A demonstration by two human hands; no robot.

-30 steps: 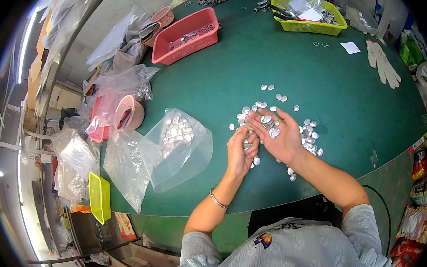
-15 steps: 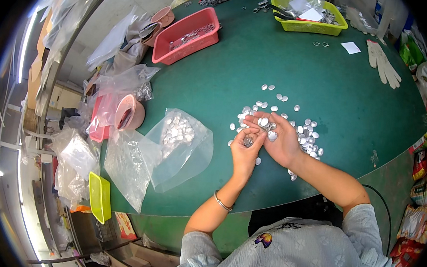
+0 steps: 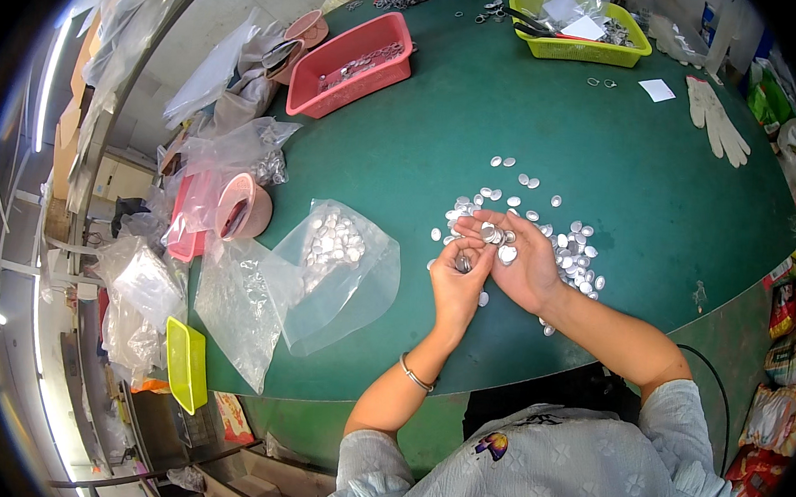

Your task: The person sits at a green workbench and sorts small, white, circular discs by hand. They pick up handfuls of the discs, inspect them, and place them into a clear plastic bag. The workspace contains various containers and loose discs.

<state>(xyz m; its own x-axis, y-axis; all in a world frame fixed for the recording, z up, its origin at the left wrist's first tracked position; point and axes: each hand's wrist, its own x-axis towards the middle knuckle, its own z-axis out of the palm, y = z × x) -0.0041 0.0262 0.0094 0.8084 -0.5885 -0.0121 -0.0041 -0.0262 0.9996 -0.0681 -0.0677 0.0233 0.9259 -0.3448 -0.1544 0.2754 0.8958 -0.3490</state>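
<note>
My right hand (image 3: 529,273) is turned palm up and cupped, with several small silver oval discs (image 3: 506,253) lying on its palm and fingers. Against it, my left hand (image 3: 454,293) is curled round more of the discs, its thumb and fingertips meeting at the edge of the right palm. Around and beyond both hands, loose oval discs (image 3: 582,267) are scattered over the green table (image 3: 443,115). To the left lies a clear plastic bag (image 3: 364,287) with a heap of similar discs (image 3: 333,237) in it.
A pink tray (image 3: 302,101) with metal pieces stands far left, a yellow-green basket (image 3: 579,52) at the back. A pink cup (image 3: 253,205) and plastic bags (image 3: 140,296) crowd the left edge. A white glove (image 3: 717,122) and white card (image 3: 656,89) lie far right.
Both hands stay almost in the same place. The discs in my right palm have shifted slightly, near my left thumb.
</note>
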